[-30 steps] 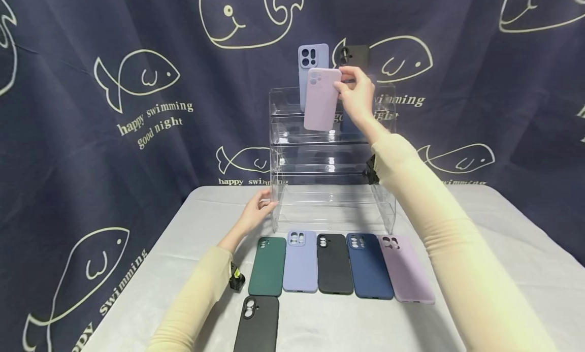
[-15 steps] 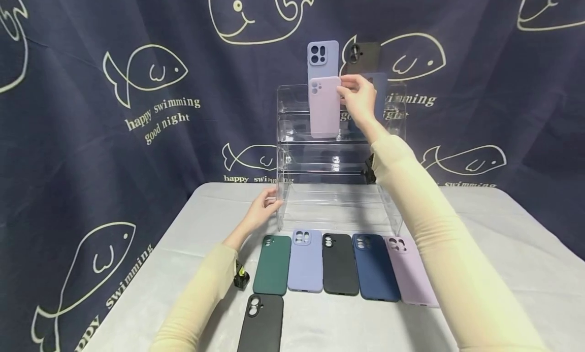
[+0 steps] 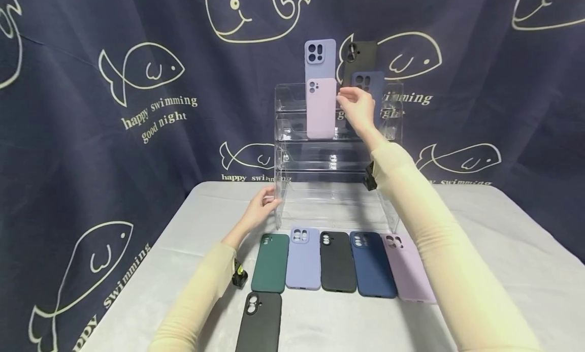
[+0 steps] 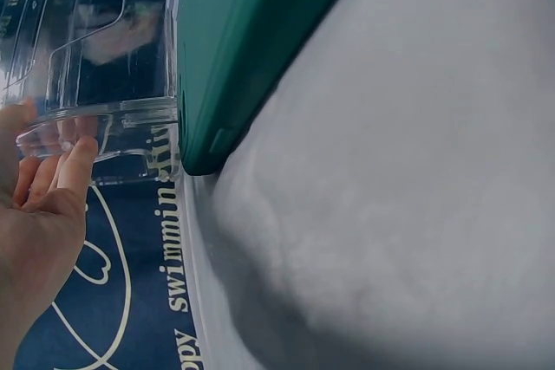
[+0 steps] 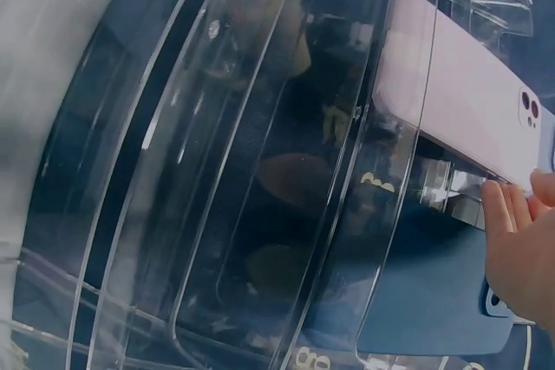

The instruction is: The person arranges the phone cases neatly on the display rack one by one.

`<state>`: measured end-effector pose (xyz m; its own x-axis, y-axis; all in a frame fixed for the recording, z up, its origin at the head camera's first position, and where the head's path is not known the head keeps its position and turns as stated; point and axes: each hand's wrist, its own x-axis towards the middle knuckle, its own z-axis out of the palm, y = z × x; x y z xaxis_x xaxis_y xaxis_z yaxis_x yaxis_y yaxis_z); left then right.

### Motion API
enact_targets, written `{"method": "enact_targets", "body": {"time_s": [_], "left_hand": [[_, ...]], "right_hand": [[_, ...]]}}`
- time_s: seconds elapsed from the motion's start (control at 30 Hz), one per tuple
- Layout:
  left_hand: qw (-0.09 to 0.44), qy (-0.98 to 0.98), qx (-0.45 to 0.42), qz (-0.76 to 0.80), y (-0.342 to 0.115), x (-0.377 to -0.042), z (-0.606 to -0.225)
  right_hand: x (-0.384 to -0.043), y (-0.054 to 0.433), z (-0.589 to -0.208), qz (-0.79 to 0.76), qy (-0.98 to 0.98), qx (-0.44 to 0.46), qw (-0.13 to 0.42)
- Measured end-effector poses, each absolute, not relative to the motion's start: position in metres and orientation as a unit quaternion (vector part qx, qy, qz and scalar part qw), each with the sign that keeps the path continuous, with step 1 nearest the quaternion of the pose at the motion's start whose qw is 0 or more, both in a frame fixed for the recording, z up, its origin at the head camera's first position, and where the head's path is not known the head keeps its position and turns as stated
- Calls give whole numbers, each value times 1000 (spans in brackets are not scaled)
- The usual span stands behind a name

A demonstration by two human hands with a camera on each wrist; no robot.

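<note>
A clear tiered display stand (image 3: 335, 194) stands on the table. My left hand (image 3: 259, 210) holds its left side wall; in the left wrist view the thumb and fingers of that hand (image 4: 48, 223) lie on either side of the clear panel. The light pink phone case (image 3: 321, 110) leans upright on an upper tier, in front of a lavender phone case (image 3: 320, 57). Just right of the pink case is my right hand (image 3: 358, 108), its fingertips by the case's edge and pinching nothing. Behind that hand are a dark blue phone case (image 3: 372, 83) and a black phone case (image 3: 361, 55).
Before the stand lies a row of phone cases: green (image 3: 270, 263), lavender (image 3: 303, 260), black (image 3: 338, 263), dark blue (image 3: 374, 265) and pink (image 3: 409, 270), the last partly behind the right sleeve. Another black case (image 3: 259, 321) lies nearer. A patterned curtain (image 3: 151, 113) hangs behind.
The pink case has come down onto the upper tier, and my right hand has let go of it and shifted slightly right. The left hand stays at the stand's side.
</note>
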<state>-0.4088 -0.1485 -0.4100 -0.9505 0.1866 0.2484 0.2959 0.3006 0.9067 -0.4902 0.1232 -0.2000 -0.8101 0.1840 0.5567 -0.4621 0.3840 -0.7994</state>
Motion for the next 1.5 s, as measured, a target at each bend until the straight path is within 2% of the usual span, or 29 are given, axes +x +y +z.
{"method": "enact_targets", "body": {"time_s": [0.27,0.8,0.9,1.27,1.5], "left_hand": [[51,-810,-147,-565,-148,-407,-408],[41,-810,-149,-566,-144,-400,-397],[49,-809,-151,-566,-145,-406,-405],[53,-819,-149,-552,-146,-404,-405],[52,-822,-139,-549,-144,-402,-403]], "right_hand": [[-479,133,-203,528,-784,135,297],[-437,166,-201,514,-797,150,280],[-428,175,-205,506,-802,148,281],[-405,209,-232,494,-815,140,269],[-391,229,-256,474,-818,146,292]]}}
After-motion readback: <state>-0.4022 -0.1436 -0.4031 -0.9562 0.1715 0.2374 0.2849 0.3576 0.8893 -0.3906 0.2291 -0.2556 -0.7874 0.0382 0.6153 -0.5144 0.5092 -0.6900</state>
